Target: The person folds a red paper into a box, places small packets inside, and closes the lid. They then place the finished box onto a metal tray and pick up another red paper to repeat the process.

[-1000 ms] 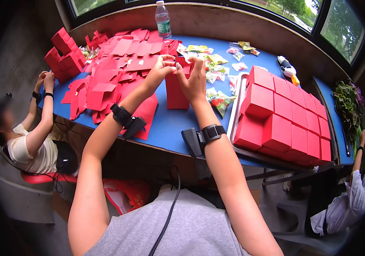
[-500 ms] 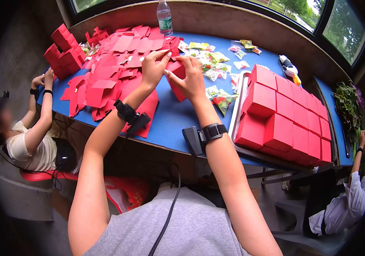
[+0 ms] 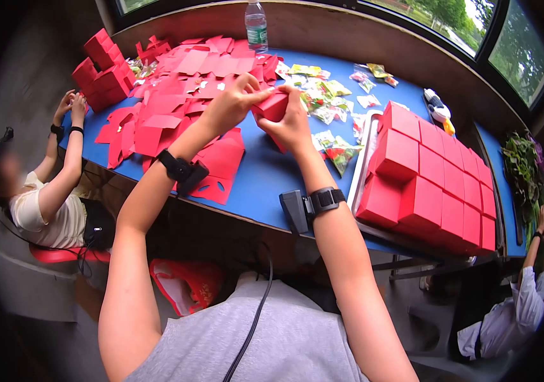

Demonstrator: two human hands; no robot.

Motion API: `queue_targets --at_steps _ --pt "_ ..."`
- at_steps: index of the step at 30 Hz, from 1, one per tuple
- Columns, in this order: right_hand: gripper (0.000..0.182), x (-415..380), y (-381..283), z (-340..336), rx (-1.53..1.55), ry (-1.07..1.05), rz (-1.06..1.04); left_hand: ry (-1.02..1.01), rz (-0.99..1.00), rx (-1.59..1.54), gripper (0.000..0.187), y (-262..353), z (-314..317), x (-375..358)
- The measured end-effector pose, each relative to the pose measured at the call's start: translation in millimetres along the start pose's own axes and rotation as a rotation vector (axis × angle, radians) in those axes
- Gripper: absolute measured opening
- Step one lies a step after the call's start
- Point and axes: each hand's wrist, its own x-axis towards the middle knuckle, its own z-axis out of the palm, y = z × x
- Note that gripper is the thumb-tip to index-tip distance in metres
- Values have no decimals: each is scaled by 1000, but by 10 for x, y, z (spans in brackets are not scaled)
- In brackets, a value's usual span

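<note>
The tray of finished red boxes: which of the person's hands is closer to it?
Right. The right hand sits just left of the tray of finished red boxes; the left hand is farther left.

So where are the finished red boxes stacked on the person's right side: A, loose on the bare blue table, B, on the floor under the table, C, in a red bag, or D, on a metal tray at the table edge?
D: the block of finished red boxes sits on a metal tray whose rim shows along its near-left side, at the edge of the blue table.
</note>
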Motion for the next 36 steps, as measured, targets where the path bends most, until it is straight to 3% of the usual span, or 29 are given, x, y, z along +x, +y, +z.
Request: queue_targets --at_steps 1,11,16,21,25,28,30,32,34,36 --pt "71 3 10 -4 -17 4 -19 15 101 74 53 3 -19 5" --pt "64 18 -69 38 -54 28 -66 -267 9 335 44 137 -141 120" --pt "64 26 -122 -3 -53 100 -27 -126 30 -164 37 77 -140 161" --pt "66 19 -123 -9 -124 77 -114 -144 -3 -156 27 63 -235 134" --pt "66 20 -145 -12 -88 73 -89 -48 25 -293 19 -40 -203 142" --pt "69 25 -63 -6 -42 141 -32 -258 -125 -544 38 3 -178 92" --pt "64 56 18 36 -60 179 -49 -203 -147 -589 43 47 -235 74" --pt "54 124 99 55 590 254 352 -150 -164 -631 49 108 -335 99" --pt "47 131 11 -87 967 155 626 -66 -220 -564 51 206 -419 97" --pt "51 164 136 -90 1283 69 655 -29 -83 -516 38 217 -336 96"
